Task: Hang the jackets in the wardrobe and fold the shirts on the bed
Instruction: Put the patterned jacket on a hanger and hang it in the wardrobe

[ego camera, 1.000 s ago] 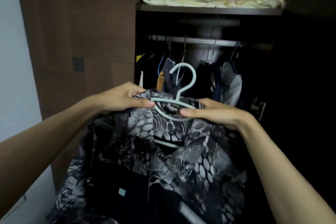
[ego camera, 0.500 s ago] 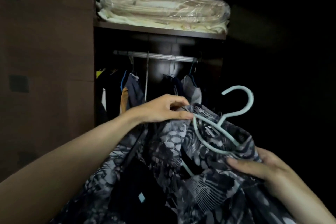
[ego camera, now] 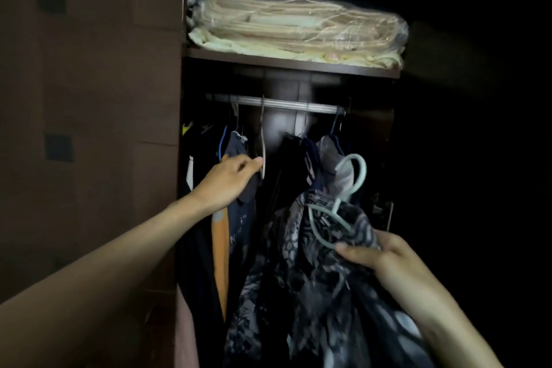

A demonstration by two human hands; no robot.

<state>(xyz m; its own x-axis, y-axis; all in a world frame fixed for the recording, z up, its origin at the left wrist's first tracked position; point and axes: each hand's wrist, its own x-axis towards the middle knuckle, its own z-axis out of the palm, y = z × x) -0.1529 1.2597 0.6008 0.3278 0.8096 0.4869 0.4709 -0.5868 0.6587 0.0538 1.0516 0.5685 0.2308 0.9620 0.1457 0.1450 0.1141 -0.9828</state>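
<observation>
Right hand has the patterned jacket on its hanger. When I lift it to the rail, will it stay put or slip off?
Probably floppy: the patterned jacket bunches and drapes below the right hand. It may slide, since it sits crumpled on the pale hanger. Likely light; one grip carries it.

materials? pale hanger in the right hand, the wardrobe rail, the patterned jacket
Hanger: looks like moulded plastic, pale mint, matte; thick rounded hook of one even colour.
Rail: probably metal, silvery, with lengthwise ribs that catch the light.
Patterned jacket: thin woven fabric, slightly sheeny, printed grey on black; it hangs in soft folds. The fibre cannot be told.
</observation>
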